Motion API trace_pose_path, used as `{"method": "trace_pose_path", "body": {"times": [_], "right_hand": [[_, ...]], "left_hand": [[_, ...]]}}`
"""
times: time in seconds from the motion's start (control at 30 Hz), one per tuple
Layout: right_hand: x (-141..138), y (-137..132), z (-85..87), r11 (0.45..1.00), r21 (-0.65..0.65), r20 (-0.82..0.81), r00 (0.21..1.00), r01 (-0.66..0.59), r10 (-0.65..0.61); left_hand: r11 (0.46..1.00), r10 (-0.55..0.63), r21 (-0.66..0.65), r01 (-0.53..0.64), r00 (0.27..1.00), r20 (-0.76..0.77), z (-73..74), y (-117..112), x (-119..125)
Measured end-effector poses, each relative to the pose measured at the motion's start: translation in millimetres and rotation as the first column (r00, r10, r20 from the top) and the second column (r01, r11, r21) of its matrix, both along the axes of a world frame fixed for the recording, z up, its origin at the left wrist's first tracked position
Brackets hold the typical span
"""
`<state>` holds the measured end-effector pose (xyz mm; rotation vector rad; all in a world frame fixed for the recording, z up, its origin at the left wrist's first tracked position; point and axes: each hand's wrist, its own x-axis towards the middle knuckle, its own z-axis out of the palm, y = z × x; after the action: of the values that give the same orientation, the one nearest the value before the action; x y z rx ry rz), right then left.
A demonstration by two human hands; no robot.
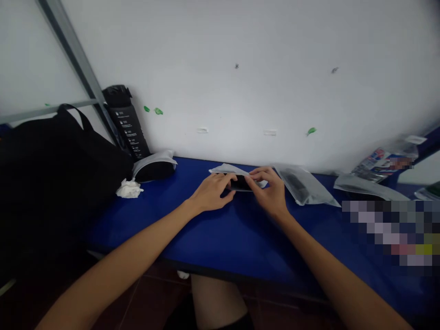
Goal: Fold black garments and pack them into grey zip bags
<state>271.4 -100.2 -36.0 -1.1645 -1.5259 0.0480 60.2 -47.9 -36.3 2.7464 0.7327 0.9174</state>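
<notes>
A frosted plastic bag (228, 168) with something black (241, 184) inside lies near the wall on the blue table. My left hand (215, 190) grips its left side, fingers over the top edge and thumb below. At the right side, my right hand (270, 190) pinches the bag between thumb and fingers. What the black content is, I cannot make out; the fingers partly hide it. Just right of my right hand lies another frosted bag (304, 184) with a dark item in it.
On the left are a black bag (65, 156), a tall dark bottle (126, 123), a crumpled tissue (129, 188) and a frosted pouch (155, 166) with black content. A clear plastic bottle (387, 160) and another frosted bag (369, 187) lie at right. The white wall (220, 82) bounds the blue table (206, 233).
</notes>
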Motion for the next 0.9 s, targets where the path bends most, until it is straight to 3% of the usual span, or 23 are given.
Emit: {"method": "trace_pose_path", "body": {"times": [0.1, 0.23, 0.47, 0.63, 0.77, 0.83, 0.9], "right_hand": [[-1, -2, 3.0, 1.000, -0.009, -0.035, 0.999, -0.004, 0.003], [-3, -6, 5.7, 0.988, -0.049, -0.065, 0.988, -0.147, 0.144], [0, -4, 6.8, 0.893, -0.184, -0.167, 0.908, -0.410, 0.383], [11, 5, 2.3, 0.895, -0.271, -0.142, 0.934, -0.354, 0.327], [22, 16, -17.4, 0.815, -0.477, -0.069, 0.938, -0.329, 0.339], [29, 23, -29.1, 0.804, -0.510, -0.013, 0.937, -0.305, 0.348], [36, 30, -38.2, 0.847, -0.464, 0.066, 0.943, -0.259, 0.325]], "left_hand": [[0.998, -0.048, -0.044, 0.046, 0.997, -0.065, -4.3, 1, 0], [0.995, -0.087, 0.041, 0.088, 0.996, -0.034, -7.8, 2, 1], [0.991, -0.117, 0.045, 0.125, 0.982, -0.149, -7.1, 3, 6], [0.981, -0.154, 0.083, 0.173, 0.968, -0.196, -9.3, 6, 13], [0.976, -0.169, 0.102, 0.193, 0.964, -0.204, -4.6, 3, 10], [0.981, -0.170, 0.074, 0.179, 0.979, -0.115, 0.1, 2, 4], [0.991, -0.136, 0.007, 0.136, 0.988, 0.076, 5.4, 2, -4]]}}
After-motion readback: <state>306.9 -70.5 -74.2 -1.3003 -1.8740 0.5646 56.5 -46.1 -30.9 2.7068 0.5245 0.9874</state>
